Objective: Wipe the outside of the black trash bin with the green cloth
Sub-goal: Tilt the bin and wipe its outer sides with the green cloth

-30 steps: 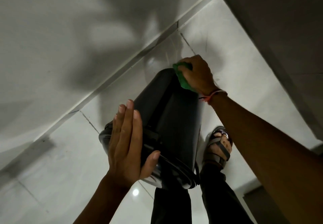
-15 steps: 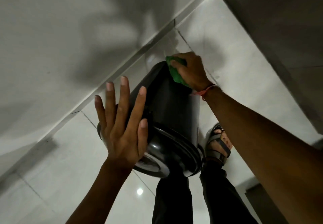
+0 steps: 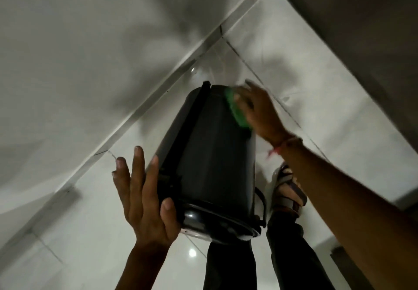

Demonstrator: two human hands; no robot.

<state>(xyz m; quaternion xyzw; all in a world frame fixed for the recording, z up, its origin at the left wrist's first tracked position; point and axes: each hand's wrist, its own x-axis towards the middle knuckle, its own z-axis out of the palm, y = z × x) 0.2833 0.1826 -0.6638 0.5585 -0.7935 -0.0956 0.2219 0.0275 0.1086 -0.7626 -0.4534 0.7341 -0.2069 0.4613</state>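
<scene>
The black trash bin (image 3: 210, 154) is tipped toward me on the tiled floor, its lid end nearest me and its base pointing away. My left hand (image 3: 142, 192) cups the bin's left side near the lid rim, fingers spread and the thumb on the wall. My right hand (image 3: 260, 111) presses the green cloth (image 3: 236, 108) flat against the bin's upper right side, close to the base. The hand and cloth are motion-blurred. A red thread band sits on my right wrist.
A white wall (image 3: 90, 52) and its skirting run diagonally along the left. A dark panel (image 3: 362, 29) fills the upper right. My sandalled foot (image 3: 288, 192) and dark trouser legs (image 3: 230, 264) stand just behind the bin on the glossy white tiles (image 3: 316, 70).
The bin has turned in my hands, and a black vertical strip now faces up on its left. My left hand shifted onto the lid end. My right hand slid the cloth down the side.
</scene>
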